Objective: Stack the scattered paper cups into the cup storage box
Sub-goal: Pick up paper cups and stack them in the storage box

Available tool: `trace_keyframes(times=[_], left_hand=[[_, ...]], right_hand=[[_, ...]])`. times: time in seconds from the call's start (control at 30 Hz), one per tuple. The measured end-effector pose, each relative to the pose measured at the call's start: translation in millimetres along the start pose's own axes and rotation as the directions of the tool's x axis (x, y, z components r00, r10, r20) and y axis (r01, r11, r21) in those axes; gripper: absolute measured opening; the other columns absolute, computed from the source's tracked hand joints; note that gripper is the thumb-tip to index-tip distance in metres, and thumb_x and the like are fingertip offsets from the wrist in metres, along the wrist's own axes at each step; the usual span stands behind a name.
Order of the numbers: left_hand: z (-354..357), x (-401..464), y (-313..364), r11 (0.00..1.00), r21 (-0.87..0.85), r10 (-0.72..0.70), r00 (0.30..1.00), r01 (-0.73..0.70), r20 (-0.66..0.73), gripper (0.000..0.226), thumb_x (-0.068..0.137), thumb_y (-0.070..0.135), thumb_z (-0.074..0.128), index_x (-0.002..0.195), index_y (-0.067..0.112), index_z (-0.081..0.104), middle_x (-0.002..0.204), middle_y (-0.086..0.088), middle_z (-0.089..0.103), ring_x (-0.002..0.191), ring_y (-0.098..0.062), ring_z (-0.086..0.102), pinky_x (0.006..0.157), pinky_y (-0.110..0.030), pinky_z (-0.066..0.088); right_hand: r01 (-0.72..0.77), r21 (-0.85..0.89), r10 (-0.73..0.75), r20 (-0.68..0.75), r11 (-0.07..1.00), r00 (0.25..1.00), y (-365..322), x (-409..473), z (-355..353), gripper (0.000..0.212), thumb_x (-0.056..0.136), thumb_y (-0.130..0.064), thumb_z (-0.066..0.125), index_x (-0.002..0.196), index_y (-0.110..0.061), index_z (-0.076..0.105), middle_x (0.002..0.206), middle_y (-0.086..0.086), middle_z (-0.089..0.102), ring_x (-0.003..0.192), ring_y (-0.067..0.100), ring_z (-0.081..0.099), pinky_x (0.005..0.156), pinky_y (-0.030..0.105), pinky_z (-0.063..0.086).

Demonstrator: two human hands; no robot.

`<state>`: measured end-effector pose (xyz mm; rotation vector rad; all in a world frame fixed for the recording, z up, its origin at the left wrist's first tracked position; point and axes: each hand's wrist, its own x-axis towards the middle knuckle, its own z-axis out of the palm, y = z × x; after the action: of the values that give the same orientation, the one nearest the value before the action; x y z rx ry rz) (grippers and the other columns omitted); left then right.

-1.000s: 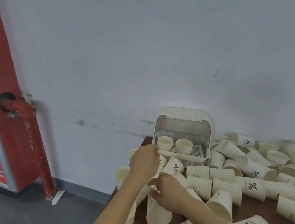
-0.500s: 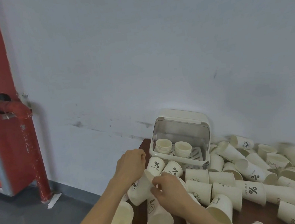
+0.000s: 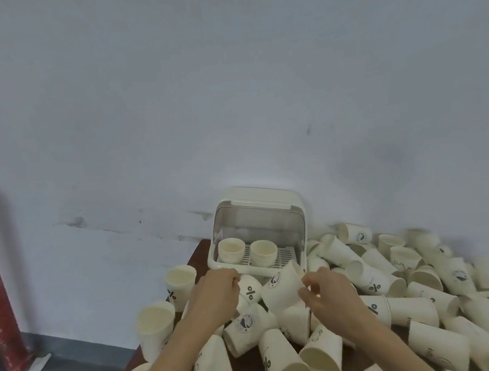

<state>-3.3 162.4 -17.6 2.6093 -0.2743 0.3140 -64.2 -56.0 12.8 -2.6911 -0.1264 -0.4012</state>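
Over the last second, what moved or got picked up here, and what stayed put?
The left hand came back from the storage box rim to grip a percent-marked cup. The right hand lifted off a cup lying on the table and now pinches a logo cup beside it. The two stacks in the box and the pile look unchanged.

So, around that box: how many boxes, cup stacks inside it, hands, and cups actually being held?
Cup storage box: 1
Cup stacks inside it: 2 (left stack, right stack)
Hands: 2 (left hand, right hand)
Held cups: 2 (percent-marked cup in the left, logo cup in the right)
Total: 7
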Motion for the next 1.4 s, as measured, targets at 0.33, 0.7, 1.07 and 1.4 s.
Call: trace_keyframes(times=[0.33, 0.7, 1.07, 1.4], left_hand=[[46.3, -6.7, 43.9, 0.982, -0.013, 0.188, 0.949, -0.191, 0.253, 0.034, 0.096, 0.027, 0.039, 0.122, 0.034, 0.06, 0.123, 0.008, 0.061, 0.113, -0.013, 0.053, 0.091, -0.033, 0.046], [65.2, -5.0, 76.8, 0.906, 0.113, 0.345, 0.866, -0.408, 0.361, 0.044, 0.098, 0.017, 0.034, 0.135, 0.038, 0.047, 0.121, 0.002, 0.054, 0.113, -0.02, 0.052, 0.088, -0.034, 0.04], [62.7, -1.4, 106.9, 0.653, 0.413, 0.386, 0.749, -0.634, 0.539, 0.034, 0.095, 0.009, 0.044, 0.128, 0.009, 0.051, 0.122, -0.016, 0.049, 0.114, -0.035, 0.05, 0.08, -0.042, 0.035], [37.4, 4.1, 114.0, 0.648, 0.471, 0.431, 0.798, -0.598, 0.421, 0.032, 0.088, 0.001, 0.052, 0.12, 0.007, 0.05, 0.117, -0.015, 0.054, 0.108, -0.033, 0.055, 0.074, -0.037, 0.037]], right_hand=[[-0.134, -0.048, 0.132, -0.04, 0.99, 0.99, 54.7, -23.3, -26.1, 0.013, 0.092, -0.029, 0.056, 0.08, -0.026, 0.06, 0.087, -0.006, 0.054, 0.082, 0.008, 0.052, 0.068, 0.016, 0.037], [-0.178, -0.022, 0.176, -0.063, 0.984, 0.982, 74.2, -30.3, -33.1, 0.015, 0.092, -0.03, 0.054, 0.077, -0.029, 0.055, 0.087, -0.007, 0.05, 0.084, 0.009, 0.049, 0.068, 0.016, 0.036], [-0.189, -0.027, 0.185, -0.102, 0.982, 0.977, 88.3, -34.9, -34.2, 0.014, 0.091, -0.028, 0.054, 0.077, -0.028, 0.055, 0.087, -0.005, 0.051, 0.085, 0.01, 0.046, 0.069, 0.016, 0.034], [-0.192, -0.097, 0.178, -0.143, 0.977, 0.974, 89.3, -27.4, -26.9, 0.013, 0.094, -0.028, 0.048, 0.081, -0.028, 0.049, 0.089, -0.005, 0.046, 0.085, 0.015, 0.044, 0.062, 0.013, 0.031]])
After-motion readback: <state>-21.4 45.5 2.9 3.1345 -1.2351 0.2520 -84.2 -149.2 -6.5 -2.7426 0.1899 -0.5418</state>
